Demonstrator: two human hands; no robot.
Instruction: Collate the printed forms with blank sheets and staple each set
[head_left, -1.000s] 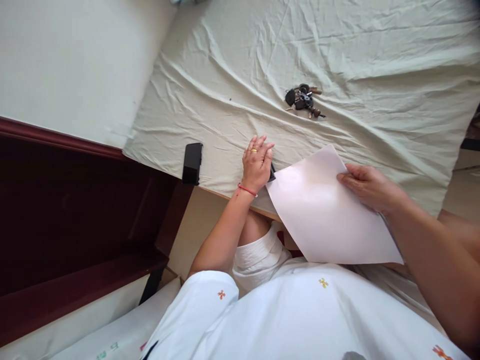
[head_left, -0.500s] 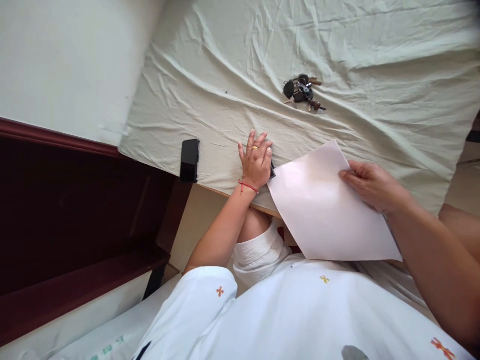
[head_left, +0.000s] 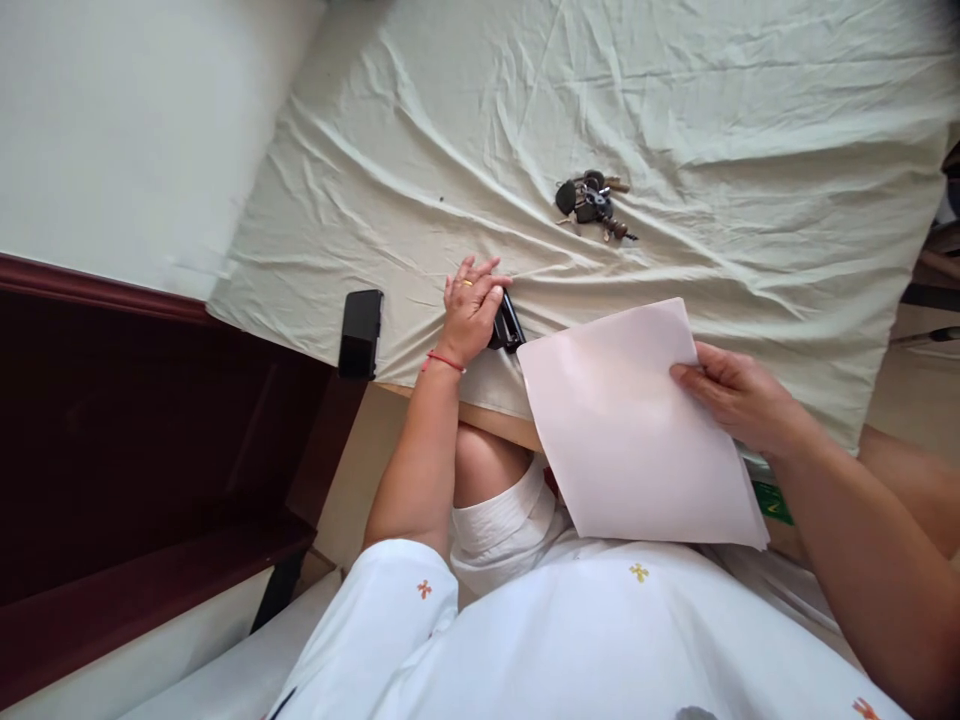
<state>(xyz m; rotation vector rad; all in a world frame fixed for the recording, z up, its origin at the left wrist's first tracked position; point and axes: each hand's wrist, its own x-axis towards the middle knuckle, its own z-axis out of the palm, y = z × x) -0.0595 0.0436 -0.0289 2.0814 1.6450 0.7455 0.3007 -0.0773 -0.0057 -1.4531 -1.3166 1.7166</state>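
The hands are apart — the right hand [head_left: 750, 405] pinches the gathered paper sheets [head_left: 637, 430] over the worktop [head_left: 787, 230] edge, their corner beside, not yet in, the black stapler [head_left: 511, 322] — while the left hand [head_left: 471, 320] touches that stapler, its grip unclear.

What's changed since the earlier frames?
Left hand and black stapler shifted left; more of the stapler shows. The paper sheets moved right relative to it. No grip visibly taken or released. Unchanged: right hand pinching the sheets; keys and smartphone lying on the cloth.
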